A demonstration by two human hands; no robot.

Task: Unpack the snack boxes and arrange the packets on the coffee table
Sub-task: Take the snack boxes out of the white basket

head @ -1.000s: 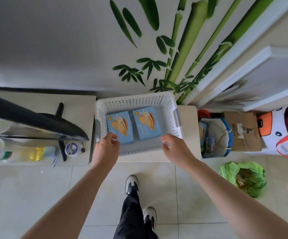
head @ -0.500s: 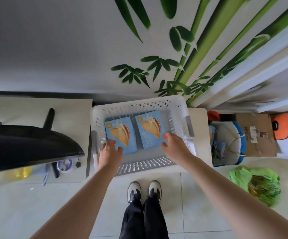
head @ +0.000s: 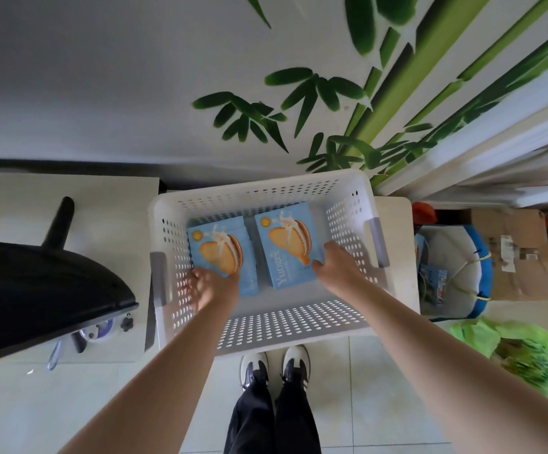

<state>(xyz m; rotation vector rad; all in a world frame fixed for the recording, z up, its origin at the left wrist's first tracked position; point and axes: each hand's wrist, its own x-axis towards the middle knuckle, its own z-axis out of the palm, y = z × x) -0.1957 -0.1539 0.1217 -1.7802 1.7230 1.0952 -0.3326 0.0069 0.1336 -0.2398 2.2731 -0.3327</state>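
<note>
Against bamboo-painted wall, white basket (head: pixel 348 204) on low cabinet (head: pixel 393 224), tiled floor (head: pixel 364 404), left hand (head: pixel 212 286), right hand (head: pixel 339 267) each gripping 1 blue box

white wall (head: pixel 102 77) with painted bamboo (head: pixel 397 93), pale tiled floor (head: pixel 53 404).

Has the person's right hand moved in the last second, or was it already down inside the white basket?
Yes. The right hand was at the basket's near rim; it has gone forward and down inside, onto the right blue snack box.

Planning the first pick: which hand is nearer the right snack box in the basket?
Right. The right hand touches the right snack box at its near right corner; the left hand is on the left box.
</note>
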